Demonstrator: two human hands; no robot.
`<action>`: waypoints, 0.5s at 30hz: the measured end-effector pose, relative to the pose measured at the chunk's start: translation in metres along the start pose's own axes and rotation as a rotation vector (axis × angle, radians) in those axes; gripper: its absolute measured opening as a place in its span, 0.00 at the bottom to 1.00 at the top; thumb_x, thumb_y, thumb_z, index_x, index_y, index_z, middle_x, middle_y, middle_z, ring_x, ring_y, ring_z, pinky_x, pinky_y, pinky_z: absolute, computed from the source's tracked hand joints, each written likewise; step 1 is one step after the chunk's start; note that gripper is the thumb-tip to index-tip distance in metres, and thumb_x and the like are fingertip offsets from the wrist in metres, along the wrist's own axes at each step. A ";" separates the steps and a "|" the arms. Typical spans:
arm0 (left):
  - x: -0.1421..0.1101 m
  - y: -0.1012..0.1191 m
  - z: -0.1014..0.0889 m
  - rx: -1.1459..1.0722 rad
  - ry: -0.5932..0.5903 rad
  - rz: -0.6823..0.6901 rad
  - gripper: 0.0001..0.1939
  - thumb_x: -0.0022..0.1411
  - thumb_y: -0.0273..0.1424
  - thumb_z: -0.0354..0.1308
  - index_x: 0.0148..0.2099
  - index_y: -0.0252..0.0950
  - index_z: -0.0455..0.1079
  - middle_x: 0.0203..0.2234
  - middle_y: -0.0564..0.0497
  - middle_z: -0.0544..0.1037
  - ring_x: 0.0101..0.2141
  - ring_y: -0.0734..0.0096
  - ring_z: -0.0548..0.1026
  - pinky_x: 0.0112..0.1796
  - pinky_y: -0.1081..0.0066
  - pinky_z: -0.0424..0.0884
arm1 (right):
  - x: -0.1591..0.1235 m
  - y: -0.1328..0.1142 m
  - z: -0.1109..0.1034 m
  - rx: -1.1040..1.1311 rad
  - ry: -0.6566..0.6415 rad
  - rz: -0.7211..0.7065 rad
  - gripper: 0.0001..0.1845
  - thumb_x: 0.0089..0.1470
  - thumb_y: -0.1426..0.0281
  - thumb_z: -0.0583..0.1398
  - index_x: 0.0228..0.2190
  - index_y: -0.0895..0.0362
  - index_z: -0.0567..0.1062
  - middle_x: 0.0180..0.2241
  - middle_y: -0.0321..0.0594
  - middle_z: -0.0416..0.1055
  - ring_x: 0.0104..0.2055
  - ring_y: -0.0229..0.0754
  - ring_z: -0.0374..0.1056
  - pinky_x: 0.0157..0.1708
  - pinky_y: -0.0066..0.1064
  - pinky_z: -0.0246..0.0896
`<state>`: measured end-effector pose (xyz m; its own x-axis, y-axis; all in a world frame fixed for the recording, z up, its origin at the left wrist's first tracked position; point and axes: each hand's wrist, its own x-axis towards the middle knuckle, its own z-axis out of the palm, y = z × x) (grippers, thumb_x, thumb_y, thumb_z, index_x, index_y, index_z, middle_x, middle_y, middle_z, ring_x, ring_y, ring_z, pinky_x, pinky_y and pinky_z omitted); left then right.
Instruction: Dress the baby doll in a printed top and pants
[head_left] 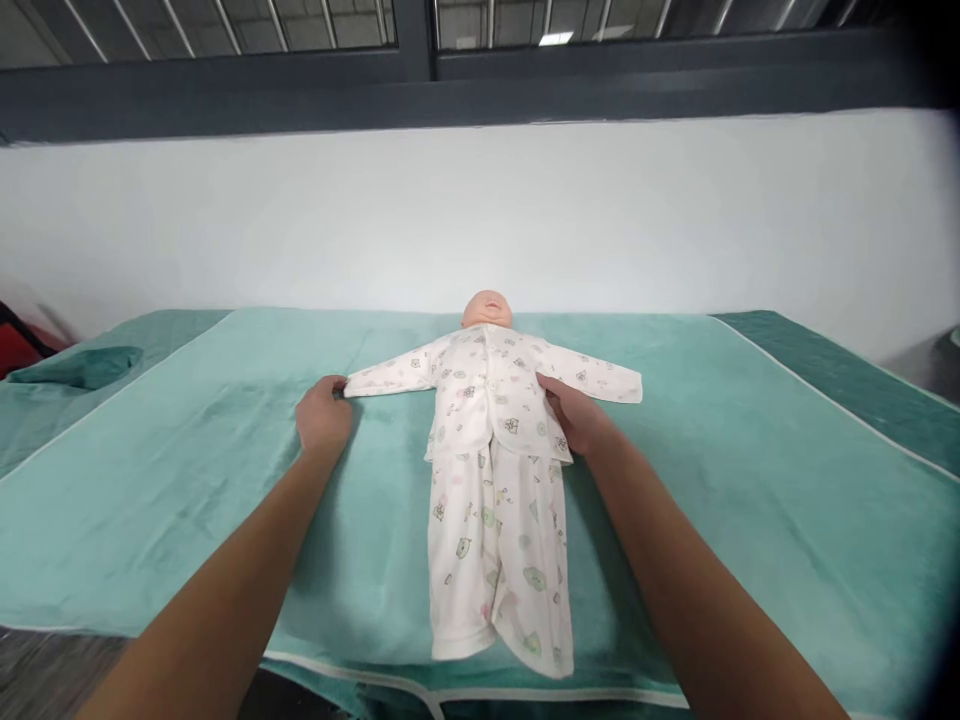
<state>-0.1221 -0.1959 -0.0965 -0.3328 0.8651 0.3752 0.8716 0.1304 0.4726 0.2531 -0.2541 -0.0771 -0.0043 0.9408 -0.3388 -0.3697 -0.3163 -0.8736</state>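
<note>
A baby doll [487,308] lies on its back, head toward the wall, dressed in a white patterned jacket [472,390] and matching trousers [465,540]. Both sleeves stretch out sideways, and no doll hands show at the cuffs. My left hand [325,412] pinches the cuff of the sleeve on the left [394,375]. On the other side, my right hand [574,412] rests against the jacket's side below the sleeve on the right [600,378]. Its thumb lies at the armpit; the other fingers are partly hidden, so I cannot tell whether they grip the cloth.
A light green blanket [225,480] covers the surface, with darker green cloth [840,370] at the right. White wall [480,210] rises directly behind, below a dark window frame [420,95]. A folded green cloth [79,367] and a red-and-black item [19,345] lie at far left.
</note>
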 end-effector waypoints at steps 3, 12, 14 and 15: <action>0.001 0.001 0.001 -0.006 0.022 -0.016 0.22 0.56 0.21 0.48 0.50 0.39 0.73 0.45 0.47 0.80 0.48 0.59 0.75 0.47 0.65 0.69 | 0.011 0.000 0.005 0.138 -0.198 -0.005 0.19 0.56 0.58 0.59 0.45 0.56 0.76 0.38 0.46 0.79 0.46 0.52 0.75 0.48 0.44 0.71; 0.000 0.005 0.003 0.019 0.040 -0.019 0.22 0.57 0.23 0.47 0.49 0.40 0.75 0.45 0.48 0.81 0.46 0.58 0.75 0.45 0.64 0.70 | 0.036 0.001 0.001 0.246 -0.294 -0.250 0.27 0.54 0.57 0.57 0.52 0.56 0.72 0.44 0.45 0.78 0.51 0.55 0.72 0.54 0.52 0.65; 0.000 0.005 0.003 0.020 0.042 -0.028 0.21 0.56 0.23 0.48 0.49 0.40 0.75 0.44 0.48 0.81 0.46 0.58 0.75 0.46 0.64 0.70 | 0.034 0.002 0.004 0.243 -0.302 -0.234 0.26 0.54 0.58 0.58 0.51 0.57 0.73 0.43 0.46 0.78 0.51 0.56 0.72 0.54 0.52 0.66; 0.000 0.005 0.003 0.019 0.041 -0.032 0.21 0.56 0.22 0.48 0.48 0.40 0.75 0.44 0.47 0.81 0.45 0.58 0.75 0.45 0.64 0.70 | 0.032 0.002 0.006 0.236 -0.303 -0.215 0.25 0.53 0.58 0.58 0.50 0.57 0.74 0.42 0.46 0.79 0.51 0.56 0.72 0.54 0.51 0.66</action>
<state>-0.1165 -0.1943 -0.0962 -0.3748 0.8399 0.3926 0.8667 0.1670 0.4701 0.2468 -0.2244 -0.0876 -0.1633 0.9865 -0.0096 -0.5942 -0.1061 -0.7973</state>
